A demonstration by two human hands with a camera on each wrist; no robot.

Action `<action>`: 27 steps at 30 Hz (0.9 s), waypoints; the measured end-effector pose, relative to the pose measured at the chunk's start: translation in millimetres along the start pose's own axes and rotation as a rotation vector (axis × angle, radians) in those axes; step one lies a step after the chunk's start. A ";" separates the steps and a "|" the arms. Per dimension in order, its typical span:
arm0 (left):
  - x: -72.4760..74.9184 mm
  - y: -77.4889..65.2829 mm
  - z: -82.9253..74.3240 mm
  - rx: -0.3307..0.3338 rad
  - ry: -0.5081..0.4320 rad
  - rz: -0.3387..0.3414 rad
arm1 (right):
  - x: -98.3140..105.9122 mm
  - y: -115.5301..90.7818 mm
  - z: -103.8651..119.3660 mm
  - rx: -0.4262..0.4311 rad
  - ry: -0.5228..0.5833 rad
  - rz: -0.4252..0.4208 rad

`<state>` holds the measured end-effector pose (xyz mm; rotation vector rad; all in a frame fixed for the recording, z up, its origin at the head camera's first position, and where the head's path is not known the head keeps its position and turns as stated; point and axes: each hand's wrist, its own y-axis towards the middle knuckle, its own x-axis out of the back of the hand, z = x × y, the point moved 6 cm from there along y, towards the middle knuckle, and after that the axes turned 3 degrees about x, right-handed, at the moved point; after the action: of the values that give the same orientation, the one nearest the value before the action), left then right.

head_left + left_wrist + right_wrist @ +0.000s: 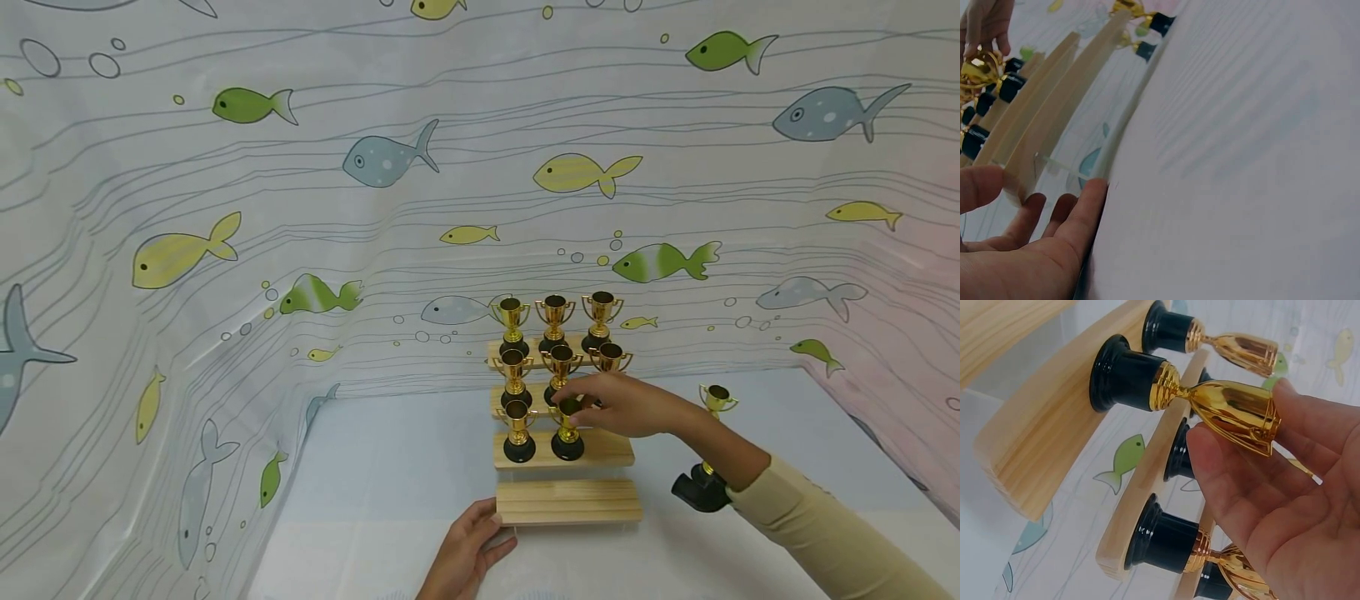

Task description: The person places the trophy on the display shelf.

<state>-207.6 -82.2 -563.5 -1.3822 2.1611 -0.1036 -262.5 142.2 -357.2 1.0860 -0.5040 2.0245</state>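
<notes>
My right hand (pixel 637 404) pinches the cup of a small gold trophy (pixel 567 447) between thumb and fingers. In the right wrist view this trophy (pixel 1219 409) stands with its black base on a wooden step. Left of it on the same step (pixel 600 458) is a matching trophy (pixel 518 450). My left hand (pixel 468 546) grips the left end of the lowest step (pixel 570 504), its thumb on the wood and fingers beneath, as the left wrist view shows. That lowest step bears no trophy.
Higher steps hold two rows of trophies (pixel 555 312), three in each. To the right, another gold trophy (pixel 717 396) and a black piece (pixel 697 493) are partly covered by my right forearm. A fish-patterned cloth (pixel 480 200) forms the walls around the pale surface (pixel 375 475).
</notes>
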 end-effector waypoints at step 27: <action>-0.6 -3.1 -1.4 0.000 -0.005 0.018 | 3.0 -0.2 2.7 0.022 0.011 0.000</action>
<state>-205.6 -83.4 -560.9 -1.3607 2.1693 -0.0934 -262.0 141.9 -353.3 1.0873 -0.4772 2.0398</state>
